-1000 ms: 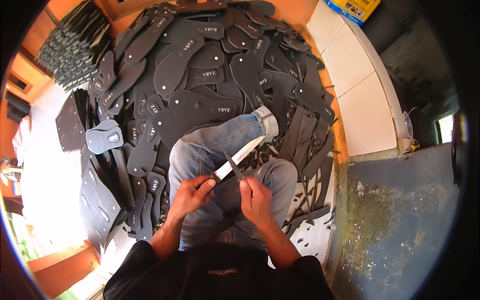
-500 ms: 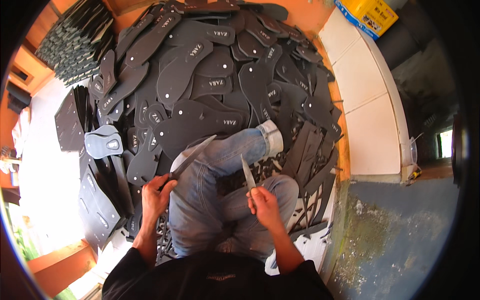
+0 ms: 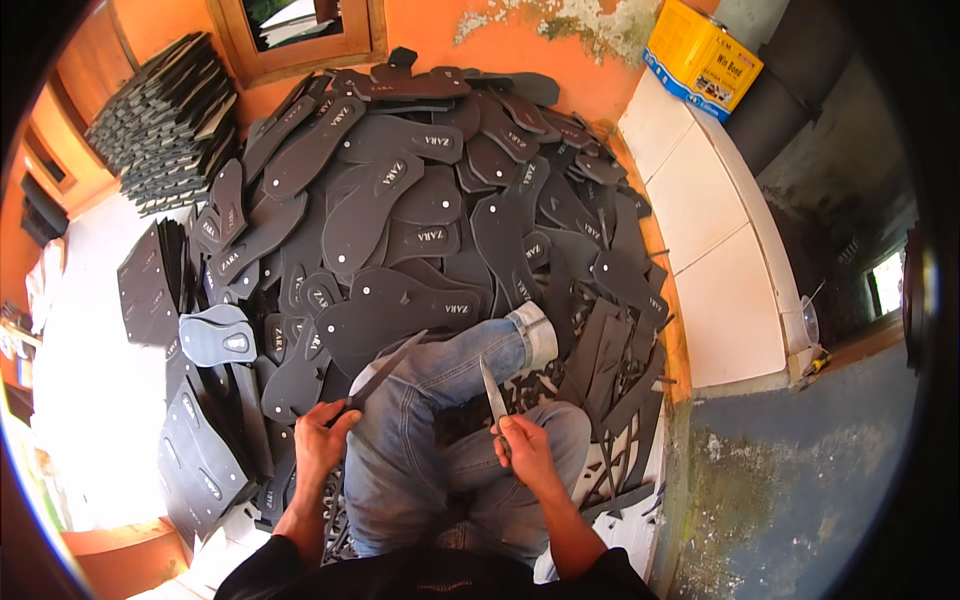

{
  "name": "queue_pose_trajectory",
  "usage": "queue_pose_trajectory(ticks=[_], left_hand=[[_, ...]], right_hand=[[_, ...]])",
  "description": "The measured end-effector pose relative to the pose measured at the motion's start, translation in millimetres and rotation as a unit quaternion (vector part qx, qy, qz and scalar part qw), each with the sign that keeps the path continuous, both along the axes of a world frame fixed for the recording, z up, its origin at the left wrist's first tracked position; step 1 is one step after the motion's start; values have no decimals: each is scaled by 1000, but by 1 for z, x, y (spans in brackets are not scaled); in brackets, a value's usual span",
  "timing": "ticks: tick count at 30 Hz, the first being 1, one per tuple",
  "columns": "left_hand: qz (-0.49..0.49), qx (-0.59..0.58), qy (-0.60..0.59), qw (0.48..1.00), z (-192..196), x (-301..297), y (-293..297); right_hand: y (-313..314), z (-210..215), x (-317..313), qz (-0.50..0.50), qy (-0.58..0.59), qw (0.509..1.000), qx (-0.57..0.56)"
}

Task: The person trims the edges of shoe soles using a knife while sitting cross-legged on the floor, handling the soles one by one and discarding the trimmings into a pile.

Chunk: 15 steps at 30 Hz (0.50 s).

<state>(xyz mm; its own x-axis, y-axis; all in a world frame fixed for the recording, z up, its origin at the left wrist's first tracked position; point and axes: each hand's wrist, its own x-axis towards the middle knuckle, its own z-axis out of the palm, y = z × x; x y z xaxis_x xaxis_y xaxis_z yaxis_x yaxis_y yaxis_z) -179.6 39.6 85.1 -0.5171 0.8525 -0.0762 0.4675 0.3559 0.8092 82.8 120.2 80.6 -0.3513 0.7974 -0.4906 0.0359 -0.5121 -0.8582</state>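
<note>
Metal: left knife [image 3: 388, 370] and right knife [image 3: 493, 390], held apart

Left hand [image 3: 318, 440]: fingers wrapped tight round a dark handle. Blade slants up and right, over the left knee; tip near the edge of a big dark sole [image 3: 400, 315]. Right hand [image 3: 525, 450]: fingers closed round the other handle, thumb up by the blade. Paler blade points away from the body, tip over the left shin. Can't tell if either blade touches the jeans [image 3: 410, 480].

Legs folded, faded blue denim, rolled cuff [image 3: 535, 335] at the far end.

Surroundings: broad heap of dark soles [image 3: 372, 215] ahead, overlapping every which way. Dark strips [image 3: 603, 360] to the right of the legs, small scraps between the shins. Blue-grey sole piece [image 3: 217, 335] on the left. Tall layered stack [image 3: 165, 125] upper left, near a window [image 3: 290, 45]. Yellow-and-blue can [image 3: 705, 60] upper right, at the far end of a white tiled ledge [image 3: 720, 260].
</note>
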Motion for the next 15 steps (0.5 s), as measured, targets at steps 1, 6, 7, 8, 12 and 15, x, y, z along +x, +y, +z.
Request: queue_pose_trajectory(ticks=[1, 6, 7, 8, 12, 15], left_hand=[[-50, -44, -150, 987, -7, 12, 2], [-33, -57, -304, 950, -15, 4, -7], [-18, 0, -202, 979, -19, 8, -3], [-10, 24, -175, 984, -14, 24, 0], [-52, 79, -62, 994, -12, 27, 0], [-4, -31, -204, 978, -16, 10, -3]], right_hand=[[-2, -5, -15, 4, -99, 963, 250], [-7, -25, -11, 5, -339, 871, 356], [-6, -41, -3, 24, -270, 926, 261], [-9, -33, -12, 36, -166, 965, 198], [-9, -11, -28, 23, 69, 997, 10], [-5, -24, -10, -25, -62, 989, 132]])
